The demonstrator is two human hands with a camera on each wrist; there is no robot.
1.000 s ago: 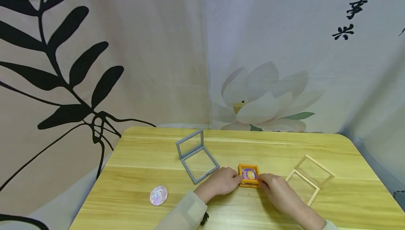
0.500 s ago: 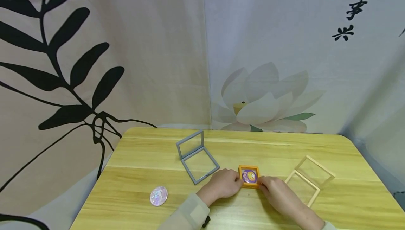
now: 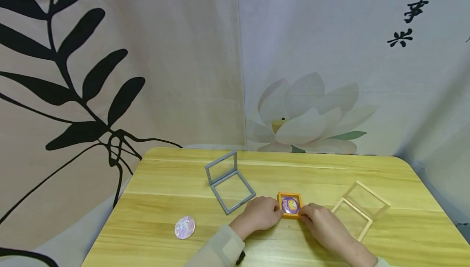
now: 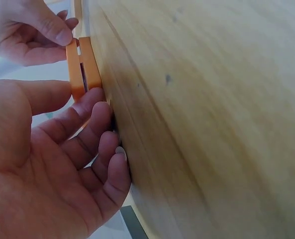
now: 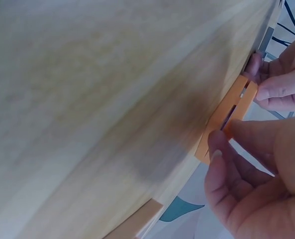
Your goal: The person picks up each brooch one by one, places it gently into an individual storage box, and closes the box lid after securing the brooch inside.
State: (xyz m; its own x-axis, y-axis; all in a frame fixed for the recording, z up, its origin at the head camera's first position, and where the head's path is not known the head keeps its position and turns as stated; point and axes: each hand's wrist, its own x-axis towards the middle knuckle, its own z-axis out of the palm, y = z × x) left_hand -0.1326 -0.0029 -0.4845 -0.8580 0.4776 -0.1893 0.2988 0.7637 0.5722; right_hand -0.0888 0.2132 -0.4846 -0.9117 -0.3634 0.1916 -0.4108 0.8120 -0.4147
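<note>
A small square orange display frame (image 3: 290, 194) lies on the table in the head view, with a round purple and yellow badge (image 3: 290, 205) behind its clear window. My left hand (image 3: 261, 213) pinches the frame's left side near the front corner, thumb above and index finger low at the edge. On the opposite side my right hand (image 3: 324, 222) pinches it with thumb and fingertip. Both wrist views show the orange frame (image 4: 75, 74) edge-on, its two halves nearly together with a thin slit between them. The fingertips partly cover its front corners.
A grey hinged frame (image 3: 235, 210) stands unfolded behind my left hand. Beyond my right hand is an unfolded cream frame (image 3: 361, 212). A shiny round iridescent disc (image 3: 185, 228) lies at the left on the wooden table (image 3: 154, 201). A printed curtain (image 3: 191, 63) hangs behind.
The orange frame's upper half has come down onto the lower half, so the badge now shows full and round. Both hands stay at its sides with only slight movement.
</note>
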